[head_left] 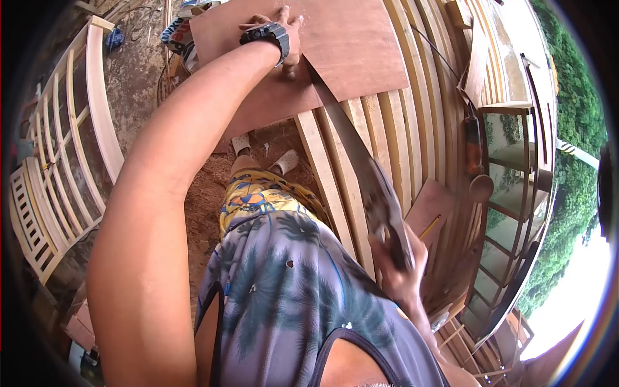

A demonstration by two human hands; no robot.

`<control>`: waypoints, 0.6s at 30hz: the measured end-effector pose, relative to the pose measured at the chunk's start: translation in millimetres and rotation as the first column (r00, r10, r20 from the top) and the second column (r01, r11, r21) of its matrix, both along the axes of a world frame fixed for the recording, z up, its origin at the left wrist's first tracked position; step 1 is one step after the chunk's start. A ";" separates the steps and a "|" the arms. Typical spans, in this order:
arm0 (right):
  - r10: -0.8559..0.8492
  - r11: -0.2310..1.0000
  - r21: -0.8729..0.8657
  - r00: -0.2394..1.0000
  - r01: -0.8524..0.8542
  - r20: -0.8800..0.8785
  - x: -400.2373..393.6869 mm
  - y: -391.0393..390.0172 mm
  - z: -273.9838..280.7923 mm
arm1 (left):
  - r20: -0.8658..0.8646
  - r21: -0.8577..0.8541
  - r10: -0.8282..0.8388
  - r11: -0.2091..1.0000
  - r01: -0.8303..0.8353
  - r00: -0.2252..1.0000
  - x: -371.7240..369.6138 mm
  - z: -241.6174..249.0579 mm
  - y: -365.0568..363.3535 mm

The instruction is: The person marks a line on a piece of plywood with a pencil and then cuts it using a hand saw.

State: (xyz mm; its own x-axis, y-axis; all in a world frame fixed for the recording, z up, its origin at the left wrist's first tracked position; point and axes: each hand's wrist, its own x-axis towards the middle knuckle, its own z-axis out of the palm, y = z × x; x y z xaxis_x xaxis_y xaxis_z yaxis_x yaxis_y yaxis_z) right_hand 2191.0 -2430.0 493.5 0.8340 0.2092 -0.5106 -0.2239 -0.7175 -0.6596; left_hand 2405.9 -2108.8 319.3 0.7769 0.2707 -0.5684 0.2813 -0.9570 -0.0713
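Now your right hand [400, 261] is closed around the handsaw [361, 164] handle, while your left hand [284, 32], fingers spread flat, presses the plywood sheet [348, 45]; no readable writing shows.

Sawdust-strewn dirt floor [206, 193], slatted wooden bench frames [58, 161] left of it, green trees [574, 161] in daylight far right.

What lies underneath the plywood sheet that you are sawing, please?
The plywood sheet rests on pale curved wooden slats, which emerge from under its near edge. How far they run beneath it is covered.
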 end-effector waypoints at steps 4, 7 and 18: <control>-0.036 0.998 0.053 0.999 0.035 0.016 6.7 3.2 -34.6 | 0.009 0.017 0.025 1.000 -0.025 1.000 1.8 -8.4 -0.5; -0.038 0.990 0.138 0.997 0.028 0.068 59.4 53.3 -105.1 | 0.078 0.006 0.030 0.999 -0.031 0.996 1.6 -15.7 2.0; 0.048 0.999 0.009 0.997 -0.049 0.060 13.8 14.9 -28.7 | -0.030 -0.003 0.019 1.000 -0.019 0.999 0.5 10.4 -5.9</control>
State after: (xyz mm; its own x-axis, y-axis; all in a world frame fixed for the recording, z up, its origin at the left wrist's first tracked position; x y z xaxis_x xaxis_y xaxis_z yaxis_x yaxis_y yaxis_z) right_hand 2204.8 -2415.1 464.8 0.8519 0.2549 -0.4574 -0.1488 -0.7197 -0.6782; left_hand 2406.5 -2114.7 329.7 0.7544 0.2831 -0.5922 0.2968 -0.9518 -0.0770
